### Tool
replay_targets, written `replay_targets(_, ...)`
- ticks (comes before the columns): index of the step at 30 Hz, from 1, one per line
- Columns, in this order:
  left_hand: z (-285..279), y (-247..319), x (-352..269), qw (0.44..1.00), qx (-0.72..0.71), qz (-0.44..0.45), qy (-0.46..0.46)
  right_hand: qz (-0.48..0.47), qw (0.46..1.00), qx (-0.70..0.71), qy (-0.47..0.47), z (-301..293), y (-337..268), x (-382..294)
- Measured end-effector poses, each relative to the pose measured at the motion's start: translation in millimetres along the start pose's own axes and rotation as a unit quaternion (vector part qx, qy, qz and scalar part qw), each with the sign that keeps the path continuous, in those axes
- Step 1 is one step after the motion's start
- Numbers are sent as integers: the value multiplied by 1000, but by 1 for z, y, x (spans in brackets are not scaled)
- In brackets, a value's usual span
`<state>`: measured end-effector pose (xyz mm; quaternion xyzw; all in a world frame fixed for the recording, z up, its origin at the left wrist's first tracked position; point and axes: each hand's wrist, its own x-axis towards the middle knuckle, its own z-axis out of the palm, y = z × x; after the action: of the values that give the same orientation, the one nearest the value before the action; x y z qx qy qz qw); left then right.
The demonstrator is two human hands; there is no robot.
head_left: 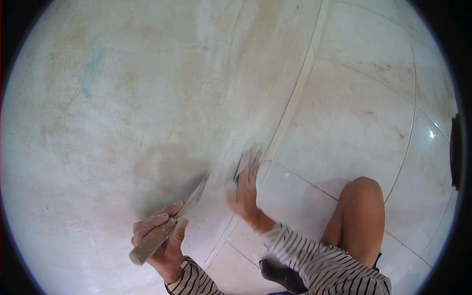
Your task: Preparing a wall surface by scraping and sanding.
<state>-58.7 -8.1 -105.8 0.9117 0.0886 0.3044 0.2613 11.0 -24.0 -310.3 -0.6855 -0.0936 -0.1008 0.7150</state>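
Note:
My left hand (162,232) grips the worn wooden handle of a putty knife (155,238). Its metal blade (196,191) points up and to the right, close to the pale, patchy wall (147,110). Low on that wall, my right hand (245,193) lies with its fingers stretched out over a dark flat piece (239,167), perhaps sandpaper. Motion blurs this hand, and the fingers cover most of the piece. Pale dust coats the fingers of my left hand.
A narrow skirting strip (291,107) runs along the wall's foot. To the right spreads a floor of large pale tiles (354,121) with brown smudges. My bare knee (363,199) and a dark-socked foot (282,274) are at lower right. A dark object (455,151) shows at the right rim.

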Motion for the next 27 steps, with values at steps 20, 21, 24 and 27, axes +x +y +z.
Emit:
replay_targets(20, 5, 31, 14, 998, -47, 14, -32, 22, 999, 22, 33, -13, 19, 4)
replay_targets(21, 5, 30, 18, 998, -48, 23, -36, 20, 999, 19, 39, -11, 11, 1)
replay_targets(24, 13, 18, 23, 999, -41, 5, -4, 55, 998, 21, 10, -12, 14, 28)
replay_targets(27, 17, 28, 23, 996, -77, -36, -5, 67, 996, 39, 42, -22, 22, 29)
